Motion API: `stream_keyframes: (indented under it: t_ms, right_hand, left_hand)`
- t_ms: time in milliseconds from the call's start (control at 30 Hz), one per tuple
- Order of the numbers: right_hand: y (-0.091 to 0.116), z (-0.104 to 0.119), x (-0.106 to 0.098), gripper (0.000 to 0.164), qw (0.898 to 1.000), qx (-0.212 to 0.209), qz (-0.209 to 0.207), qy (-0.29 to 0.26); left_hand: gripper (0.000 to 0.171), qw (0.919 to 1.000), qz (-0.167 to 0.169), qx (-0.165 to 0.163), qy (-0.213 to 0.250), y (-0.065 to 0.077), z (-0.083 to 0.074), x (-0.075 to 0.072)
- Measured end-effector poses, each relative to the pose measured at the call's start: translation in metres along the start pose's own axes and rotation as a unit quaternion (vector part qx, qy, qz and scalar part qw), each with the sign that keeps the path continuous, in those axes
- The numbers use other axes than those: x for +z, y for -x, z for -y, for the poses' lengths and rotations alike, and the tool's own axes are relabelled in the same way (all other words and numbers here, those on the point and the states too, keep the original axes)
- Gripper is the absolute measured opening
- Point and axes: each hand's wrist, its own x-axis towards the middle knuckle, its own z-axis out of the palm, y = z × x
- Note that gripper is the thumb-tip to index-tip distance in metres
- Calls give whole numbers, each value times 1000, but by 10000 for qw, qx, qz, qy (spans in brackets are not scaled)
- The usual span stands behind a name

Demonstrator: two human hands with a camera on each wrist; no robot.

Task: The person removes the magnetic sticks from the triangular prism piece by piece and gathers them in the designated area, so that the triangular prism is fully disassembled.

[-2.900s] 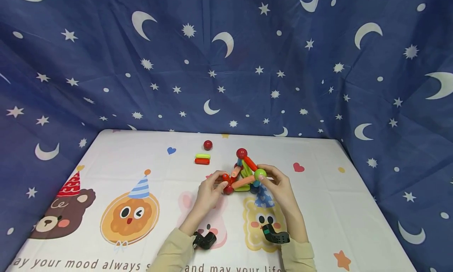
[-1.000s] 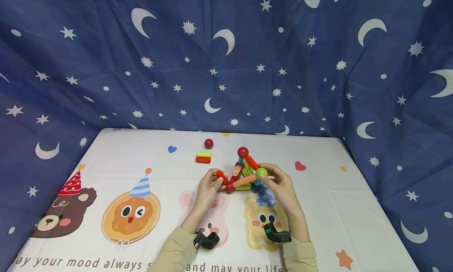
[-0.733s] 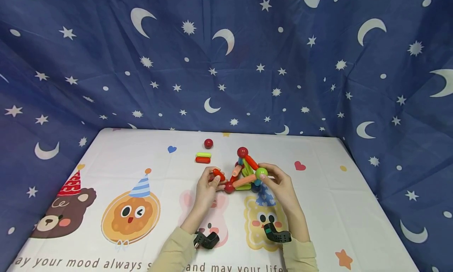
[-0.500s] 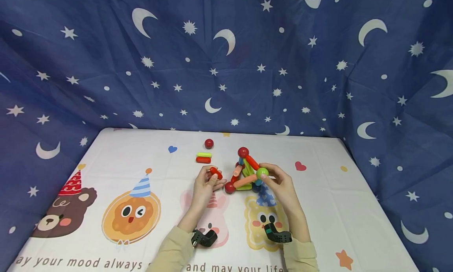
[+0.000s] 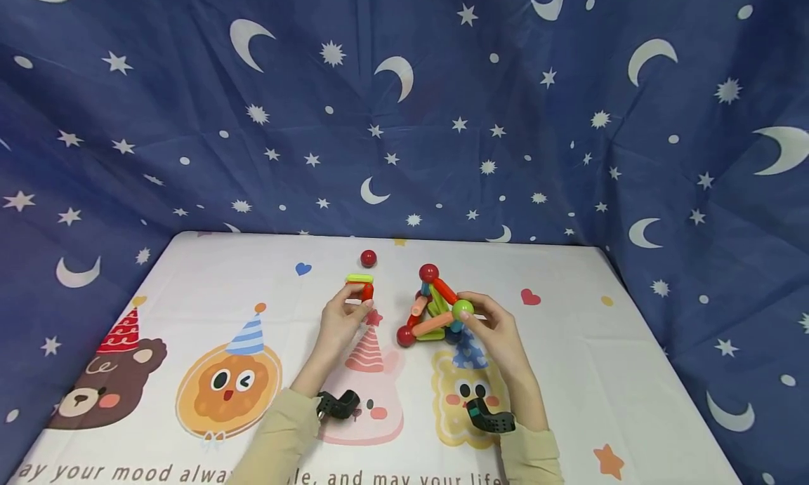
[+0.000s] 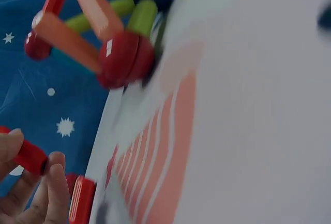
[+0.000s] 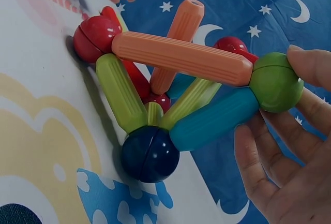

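In the head view, my left hand [image 5: 340,320] pinches a short red magnetic stick [image 5: 367,293], left of a frame built of sticks and balls. The right wrist view shows that frame closely: a peach stick [image 7: 181,58], a teal stick [image 7: 214,119], a yellow-green stick [image 7: 122,93], a red ball [image 7: 95,39] and a dark blue ball [image 7: 150,154]. One peach stick juts up with a free end. My right hand [image 5: 501,325] grips the green ball [image 7: 276,83] at the frame's right corner with thumb and fingers. Another red ball [image 5: 428,273] tops the frame.
Behind my left hand lie a loose yellow-green stick [image 5: 359,278] and a loose red stick [image 6: 81,200], partly hidden in the head view. A loose red ball [image 5: 369,258] sits farther back. A blue star-patterned curtain [image 5: 404,141] hangs behind the printed white tablecloth [image 5: 569,373].
My left hand has drawn the red stick away from the frame's lower-left red ball and carried it left, near the loose sticks. My right hand keeps its grip on the green ball.
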Motion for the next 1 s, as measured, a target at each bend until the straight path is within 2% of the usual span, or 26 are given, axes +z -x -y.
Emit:
stream_keyframes:
  t_ms: [100,167,300,367,500,633,733,900,1000]
  right_hand:
    - [0,0,0,36,10000,-4,-2,-26]
    - [-1,0,0,36,10000,-6,0,-49]
    - [-1,-1,0,35,10000,-20,-3,-52]
    - [-2,-2,0,35,10000,-18,-20,-47]
    - [-2,-4,0,35,10000,-36,-19,-11]
    - [-2,-4,-1,35,10000,-45,-1,34]
    - [-1,-4,-1,35,10000,-14,-14,40]
    - [-1,-3,0,34,10000,39,-45,48]
    - [-1,-4,0,33,10000,43,-39,31]
  left_hand:
    - [31,9975,41,298,-632,-11,-1,-14]
    - [29,9920,98,601,-1104,-18,0,-23]
    - [25,9701,315,1179,-2097,-32,0,-37]
    - [24,9584,476,1339,-2475,-37,-1,-41]
    - [22,9365,901,1400,-3086,-47,-3,-43]
    - [20,9097,1293,1405,-3689,-52,-3,-41]
    - [19,8917,1391,1507,-4036,-53,-3,-39]
    - [17,8761,1253,1598,-4372,-51,-3,-36]
    - [18,8701,1103,1647,-4512,-50,-2,-36]
